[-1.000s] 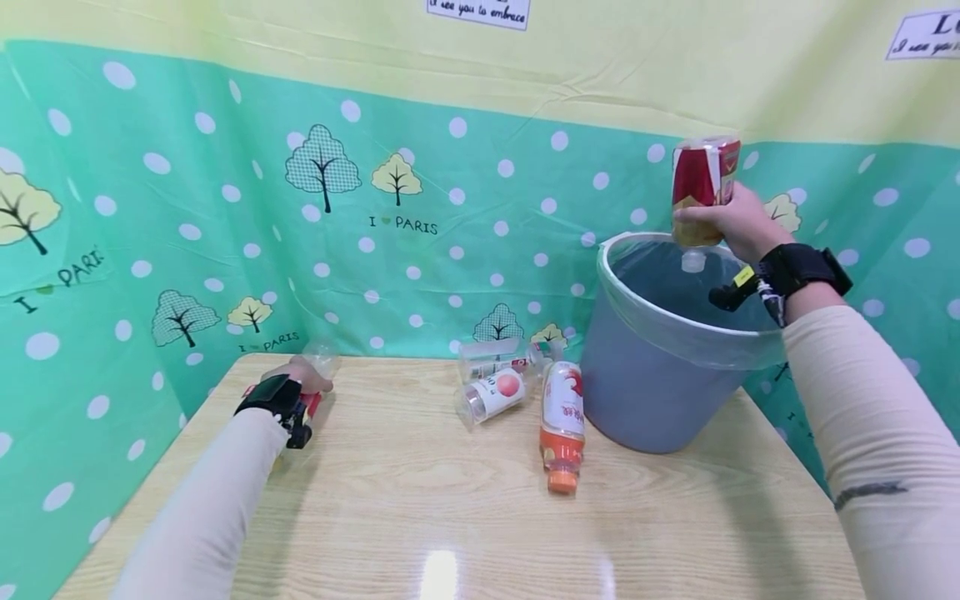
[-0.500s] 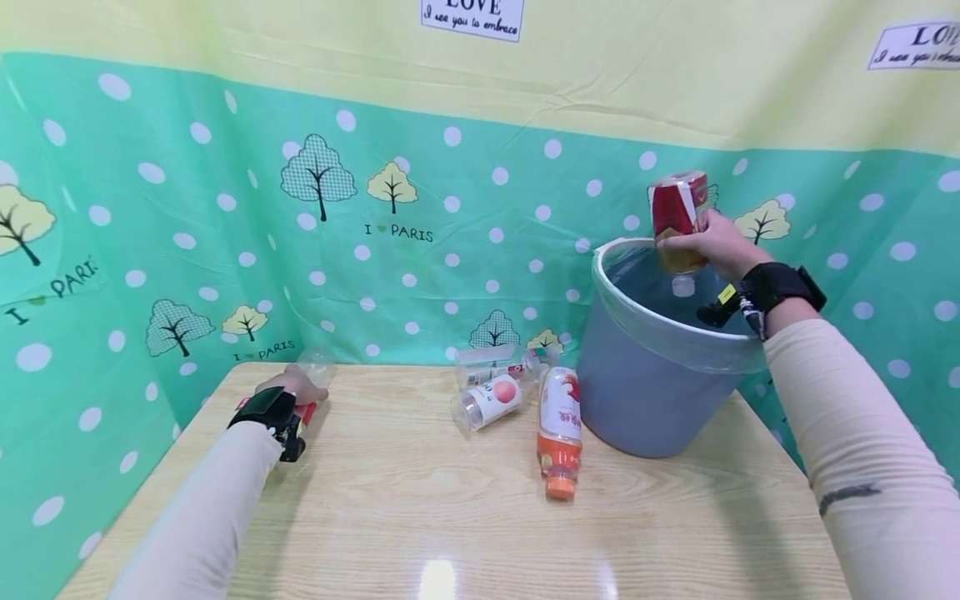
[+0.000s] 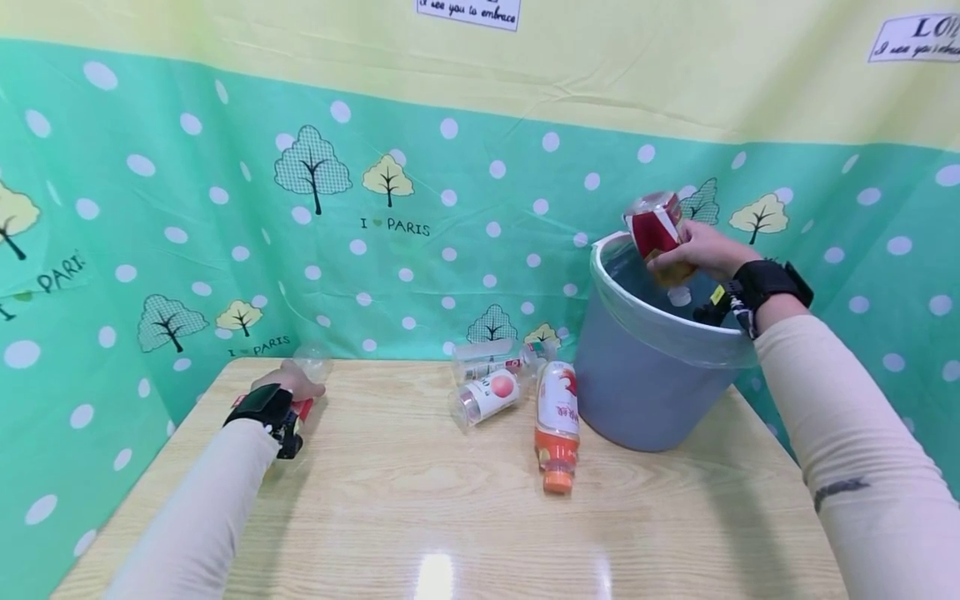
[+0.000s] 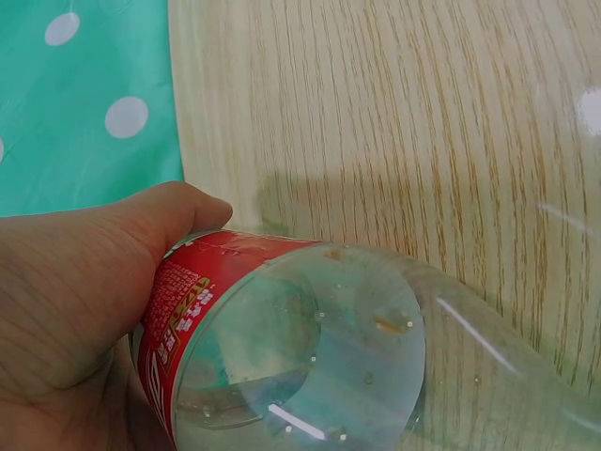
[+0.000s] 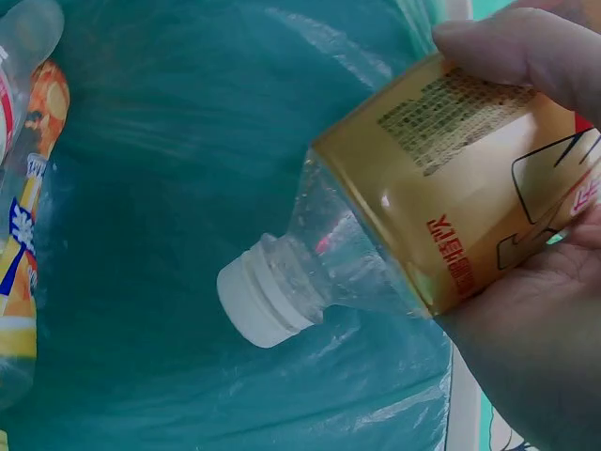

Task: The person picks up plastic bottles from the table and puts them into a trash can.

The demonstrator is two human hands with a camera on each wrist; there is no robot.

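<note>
My right hand [image 3: 693,250] grips an empty bottle with a red and gold label [image 3: 656,232], cap down, over the mouth of the grey-blue bin [image 3: 637,392]. In the right wrist view the bottle [image 5: 451,225] points its white cap [image 5: 258,305] into the bin's plastic liner [image 5: 169,188]. My left hand [image 3: 288,383] holds a clear bottle with a red label [image 4: 282,348] lying on the wooden table [image 3: 450,517] near its far left corner.
Three more bottles lie on the table left of the bin: an orange-capped one [image 3: 557,417], a clear one with a peach label [image 3: 487,396], and a clear one behind it [image 3: 491,360]. Other bottles [image 5: 23,188] lie inside the bin. A green dotted curtain [image 3: 225,250] surrounds the table.
My right hand has lowered the red and gold bottle from above the bin down toward its rim and tilted it. The left hand has stayed on its bottle.
</note>
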